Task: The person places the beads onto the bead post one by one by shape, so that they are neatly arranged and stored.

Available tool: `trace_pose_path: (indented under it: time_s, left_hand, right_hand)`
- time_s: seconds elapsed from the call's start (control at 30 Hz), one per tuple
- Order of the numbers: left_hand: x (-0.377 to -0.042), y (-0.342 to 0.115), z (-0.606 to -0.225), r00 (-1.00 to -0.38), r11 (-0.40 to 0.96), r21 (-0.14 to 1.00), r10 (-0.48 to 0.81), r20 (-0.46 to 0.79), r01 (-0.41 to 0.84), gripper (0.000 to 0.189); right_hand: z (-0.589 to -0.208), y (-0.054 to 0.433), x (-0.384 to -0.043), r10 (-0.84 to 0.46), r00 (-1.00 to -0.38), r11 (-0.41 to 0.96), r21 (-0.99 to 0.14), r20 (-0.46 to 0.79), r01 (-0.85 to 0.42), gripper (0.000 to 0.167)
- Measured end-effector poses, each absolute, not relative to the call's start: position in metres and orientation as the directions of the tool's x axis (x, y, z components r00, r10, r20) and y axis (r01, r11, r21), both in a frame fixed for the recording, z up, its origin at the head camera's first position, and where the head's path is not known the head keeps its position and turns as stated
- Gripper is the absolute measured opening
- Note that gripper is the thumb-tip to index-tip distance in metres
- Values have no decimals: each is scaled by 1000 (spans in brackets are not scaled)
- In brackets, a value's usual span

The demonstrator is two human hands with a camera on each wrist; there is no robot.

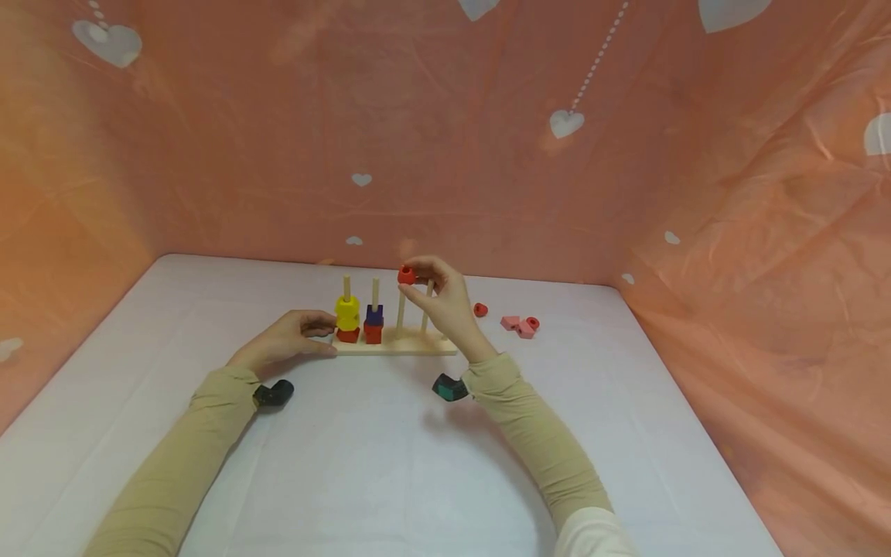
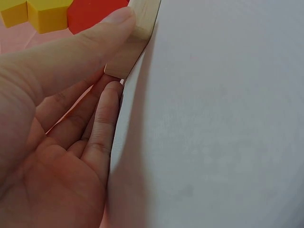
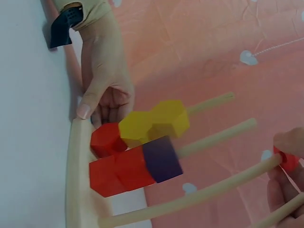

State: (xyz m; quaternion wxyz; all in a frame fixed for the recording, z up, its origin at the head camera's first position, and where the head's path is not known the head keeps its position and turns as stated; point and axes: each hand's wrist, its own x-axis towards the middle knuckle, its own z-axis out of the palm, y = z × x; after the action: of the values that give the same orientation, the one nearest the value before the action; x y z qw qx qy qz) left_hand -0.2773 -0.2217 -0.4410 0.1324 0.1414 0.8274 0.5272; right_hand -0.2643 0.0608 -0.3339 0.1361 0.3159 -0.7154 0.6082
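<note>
My left hand (image 1: 291,339) holds the left end of a wooden peg base (image 1: 397,350), its thumb (image 2: 102,35) lying along the edge. With thumb and fingers my right hand (image 1: 448,303) pinches a red bead (image 1: 406,276) at the top of the third peg (image 3: 204,192). In the right wrist view the bead's hole faces that peg's tip, close against it. The first peg carries yellow blocks (image 3: 166,118) above a red block (image 3: 108,138). On the second peg, a dark blue cube (image 1: 374,315) tops red cubes (image 1: 373,333).
Right of the base lie a loose red bead (image 1: 480,309), pink blocks (image 1: 526,331) and another red bead (image 1: 533,321). A further bare peg (image 1: 428,298) stands beside the right hand. Dark wrist devices (image 1: 451,387) hang under both sleeves. Pink curtain (image 1: 418,139) surrounds the white table (image 1: 334,464).
</note>
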Motion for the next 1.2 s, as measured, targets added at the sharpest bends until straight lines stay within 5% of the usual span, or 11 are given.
trace_pose_path:
  time_s: [0.77,1.2]
  left_hand:
    - [-279,-222,-442,-925,410,907,373,-66,101,69]
    - [-274,-221,-436,-919,404,907,389,-56,116,67]
  right_hand:
    - [-357,57,-269,-311,-816,123,-831,487,-543,37]
    - [-375,56,-261,-264,-897,172,-898,354,-405,32]
